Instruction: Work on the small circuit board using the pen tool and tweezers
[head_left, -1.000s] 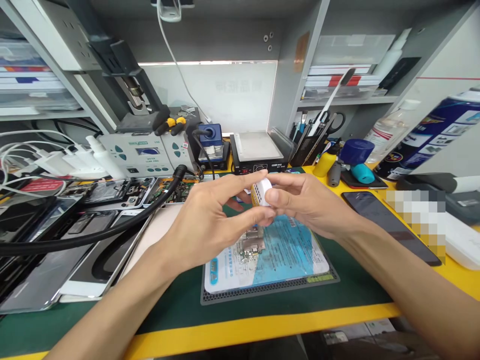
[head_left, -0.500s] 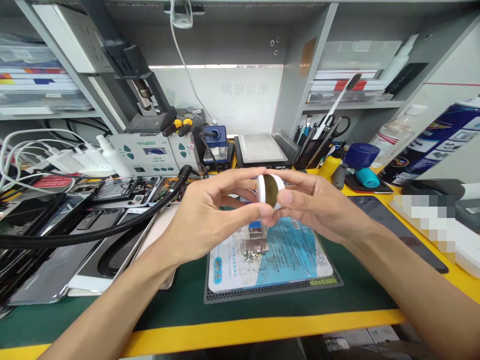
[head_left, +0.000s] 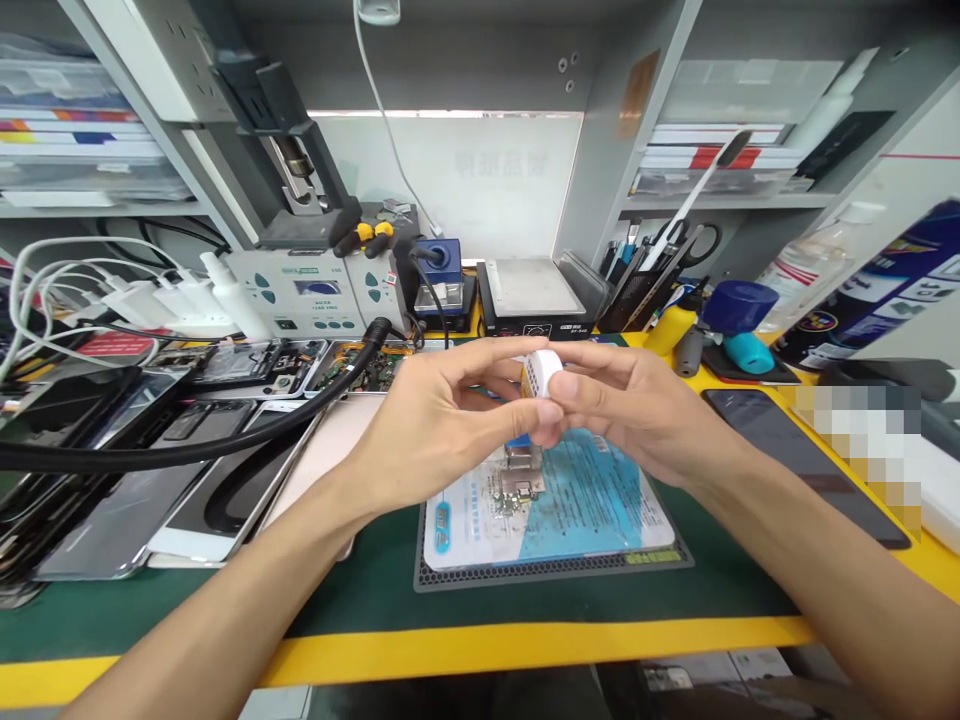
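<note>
Half a second ago the small round white plastic jar (head_left: 541, 372) showed its dark open face; now it is turned edge-on, so the turning goes on. One jar, pinched between left hand (head_left: 427, 430) and right hand (head_left: 637, 415), above the blue mat (head_left: 592, 500) mid-table.

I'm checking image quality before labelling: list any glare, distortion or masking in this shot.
Head view: bright glare from the backlit panel behind the bench; wide-angle bending tilts the shelf posts outward; a pixelated block masks part of the right side; the small white jar between both hands stays sharp.
</note>
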